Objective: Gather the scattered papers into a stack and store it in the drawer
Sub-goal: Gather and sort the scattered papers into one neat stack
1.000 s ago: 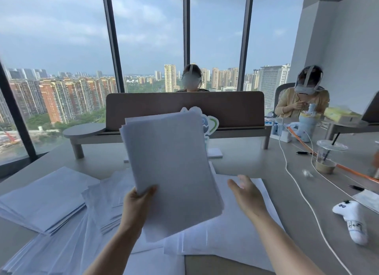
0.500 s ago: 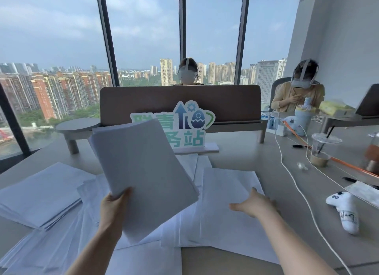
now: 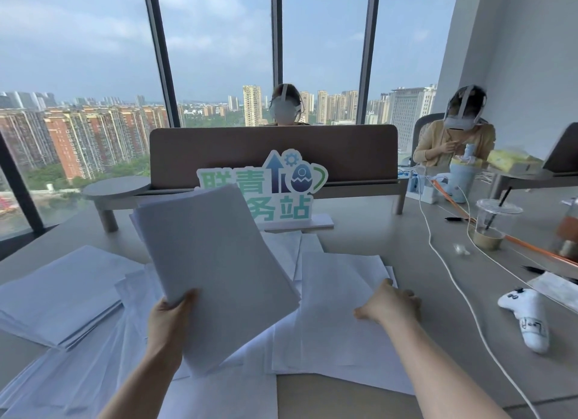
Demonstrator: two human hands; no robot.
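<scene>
At the centre of the frame, the left hand (image 3: 170, 320) pinches a tilted stack of papers (image 3: 215, 268) above the desk (image 3: 375, 237), while the right hand (image 3: 389, 304) presses spread fingers on loose sheets (image 3: 341, 296) lower right.

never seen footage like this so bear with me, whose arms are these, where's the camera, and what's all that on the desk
There is no machine here. The arms belong to a person wearing a wide-angle camera on the head, so you look forward and down at their own hands.

The left hand grips a stack of papers by its lower corner, lifted and tilted above the desk. The right hand reaches down onto loose sheets spread there, fingers on the paper. Another pile lies at the left.

Further right are a white game controller, a white cable and a plastic cup. A colourful sign stands in front of a brown divider.
</scene>
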